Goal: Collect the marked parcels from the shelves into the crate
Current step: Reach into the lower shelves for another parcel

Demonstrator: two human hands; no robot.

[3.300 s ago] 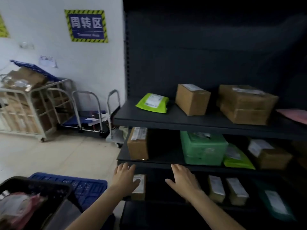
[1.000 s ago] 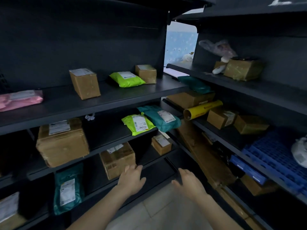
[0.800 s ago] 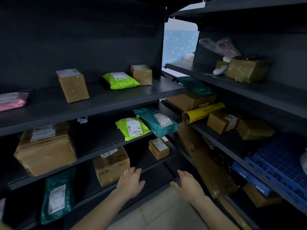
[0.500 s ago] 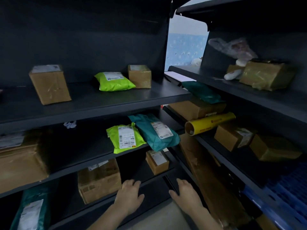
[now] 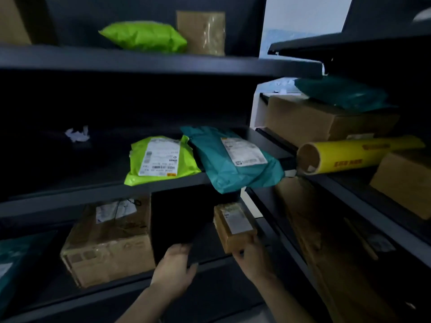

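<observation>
The small parcel point(image 5: 233, 226) was a squat brown cardboard box, glossy with tape and bearing a pale printed label on top. It sat on the lower dark metal shelf point(image 5: 210, 259), near its right end. The right hand point(image 5: 253, 258) grasped its near end, thumb against the front face and fingers curled round the right corner. The left hand point(image 5: 175, 266) hung released just beside it, fingers loosely extended over the shelf's front edge and holding nothing.

To the left on the same shelf stood a larger carton point(image 5: 107, 241), its cardboard scuffed and its label wrinkled. One shelf up lay two soft plastic mailers (both creased and puffy): a lime-green one point(image 5: 161, 159) and a teal one point(image 5: 233, 159), whose corner drooped over the shelf lip directly above the small parcel. A crumpled scrap of white paper point(image 5: 78, 134) lay further back. On the adjoining rack, a yellow film roll point(image 5: 349, 155) on a cardboard tube jutted towards the teal mailer.
</observation>
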